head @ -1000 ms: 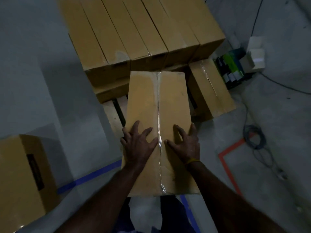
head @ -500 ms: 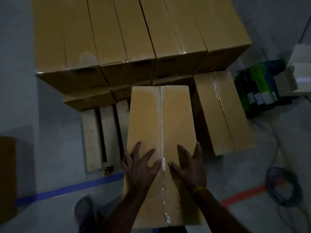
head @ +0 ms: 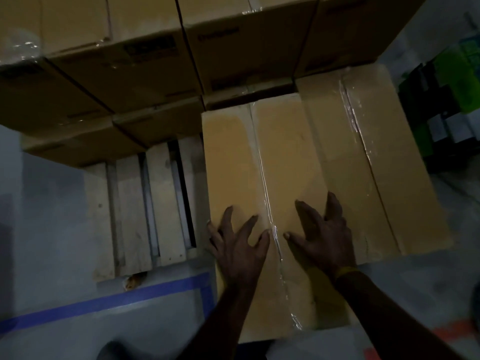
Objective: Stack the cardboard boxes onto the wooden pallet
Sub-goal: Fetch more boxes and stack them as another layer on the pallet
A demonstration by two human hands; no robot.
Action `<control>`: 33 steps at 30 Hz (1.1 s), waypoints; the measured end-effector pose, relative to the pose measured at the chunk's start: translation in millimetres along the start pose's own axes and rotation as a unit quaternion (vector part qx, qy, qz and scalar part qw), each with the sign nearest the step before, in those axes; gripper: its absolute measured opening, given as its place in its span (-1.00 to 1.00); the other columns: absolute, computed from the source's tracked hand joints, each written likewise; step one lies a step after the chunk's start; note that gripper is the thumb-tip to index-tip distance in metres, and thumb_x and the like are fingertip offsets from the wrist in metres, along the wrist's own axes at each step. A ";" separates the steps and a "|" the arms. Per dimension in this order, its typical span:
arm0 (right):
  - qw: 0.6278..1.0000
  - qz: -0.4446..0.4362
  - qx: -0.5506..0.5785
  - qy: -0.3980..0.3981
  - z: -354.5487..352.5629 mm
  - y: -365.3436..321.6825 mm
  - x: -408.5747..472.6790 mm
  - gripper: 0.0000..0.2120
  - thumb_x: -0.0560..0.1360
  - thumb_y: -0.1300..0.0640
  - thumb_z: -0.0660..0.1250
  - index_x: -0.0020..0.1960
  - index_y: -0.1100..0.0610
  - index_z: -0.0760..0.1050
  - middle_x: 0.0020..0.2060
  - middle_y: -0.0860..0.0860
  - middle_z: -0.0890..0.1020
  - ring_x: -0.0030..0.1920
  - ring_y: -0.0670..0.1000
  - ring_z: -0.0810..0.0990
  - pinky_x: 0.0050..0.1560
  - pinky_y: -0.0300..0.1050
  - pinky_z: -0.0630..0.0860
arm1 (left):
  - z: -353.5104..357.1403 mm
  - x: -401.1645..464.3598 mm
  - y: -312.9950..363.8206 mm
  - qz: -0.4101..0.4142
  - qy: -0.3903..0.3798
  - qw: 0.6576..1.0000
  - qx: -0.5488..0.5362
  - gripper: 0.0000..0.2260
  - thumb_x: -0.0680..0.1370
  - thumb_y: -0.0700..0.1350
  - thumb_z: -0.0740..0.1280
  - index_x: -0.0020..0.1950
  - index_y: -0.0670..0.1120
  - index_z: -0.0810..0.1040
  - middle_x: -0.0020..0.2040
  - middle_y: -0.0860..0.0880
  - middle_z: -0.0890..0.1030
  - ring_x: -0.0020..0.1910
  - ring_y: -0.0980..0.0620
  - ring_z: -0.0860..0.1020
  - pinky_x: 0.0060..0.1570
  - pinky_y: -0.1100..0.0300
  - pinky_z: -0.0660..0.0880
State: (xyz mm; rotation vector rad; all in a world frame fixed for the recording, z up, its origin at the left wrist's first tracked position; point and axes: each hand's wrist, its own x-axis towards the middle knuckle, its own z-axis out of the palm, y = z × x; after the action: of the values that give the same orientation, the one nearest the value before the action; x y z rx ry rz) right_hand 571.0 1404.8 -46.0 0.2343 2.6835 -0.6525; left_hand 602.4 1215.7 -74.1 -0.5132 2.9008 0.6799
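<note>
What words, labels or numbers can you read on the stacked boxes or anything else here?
None can be read.
Dark printed label on a stacked box: too blurred.
Faint print on the neighbouring stacked box: too blurred.
Box under both hands: only clear tape, no print.
</note>
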 end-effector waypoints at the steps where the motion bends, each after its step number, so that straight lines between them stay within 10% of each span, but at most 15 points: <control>1: 1.000 -0.002 0.001 0.000 2.4 4.0 7.7 -0.18 0.31 -0.35 0.48 0.50 -0.26 0.27 0.59 0.02 -0.11 0.49 0.28 0.19 0.38 0.27 0.31 | 6.4 2.8 1.8 -0.001 0.004 1.000 0.000 -0.59 0.42 0.34 0.31 0.23 0.30 0.58 0.54 0.07 0.26 0.52 -0.35 0.14 0.33 -0.37 0.18; 16: 0.977 -0.014 -0.174 -0.126 21.7 13.2 84.6 -0.09 0.51 -0.26 0.32 0.61 -0.16 -0.22 0.56 0.16 -0.34 0.54 0.40 -0.23 0.50 0.34 -0.03 | 40.4 56.1 21.1 0.029 -0.153 0.988 -0.019 -0.51 0.52 0.10 0.40 0.44 0.27 0.39 0.63 0.11 -0.09 0.56 -0.36 -0.20 0.47 -0.32 0.00; 22: 0.979 -0.001 -0.156 -0.135 20.3 -16.0 66.4 -0.19 0.54 -0.20 0.31 0.62 -0.13 -0.09 0.59 0.11 -0.24 0.56 0.35 -0.13 0.46 0.42 0.04 | 2.0 78.0 -6.2 0.075 -0.253 0.964 -0.005 -0.40 0.51 0.11 0.42 0.52 0.19 0.32 0.64 0.04 -0.11 0.58 -0.31 -0.12 0.52 -0.27 0.04; 33: 0.980 -0.126 -0.130 -0.085 71.6 -154.0 -50.0 -0.23 0.59 -0.22 0.20 0.62 -0.09 -0.15 0.60 -0.02 -0.26 0.59 0.17 -0.19 0.49 0.36 -0.08 | -109.8 11.1 -167.8 0.027 -0.124 0.991 0.041 -0.27 0.56 0.20 0.32 0.62 0.15 0.02 0.64 -0.09 -0.19 0.60 -0.20 -0.16 0.50 -0.24 0.06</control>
State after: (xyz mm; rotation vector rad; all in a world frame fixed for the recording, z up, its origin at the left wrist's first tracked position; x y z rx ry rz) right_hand 601.8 1232.0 -22.5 -0.2236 2.6168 -0.3639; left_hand 646.9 1021.8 -47.1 -0.3172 2.7035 0.5828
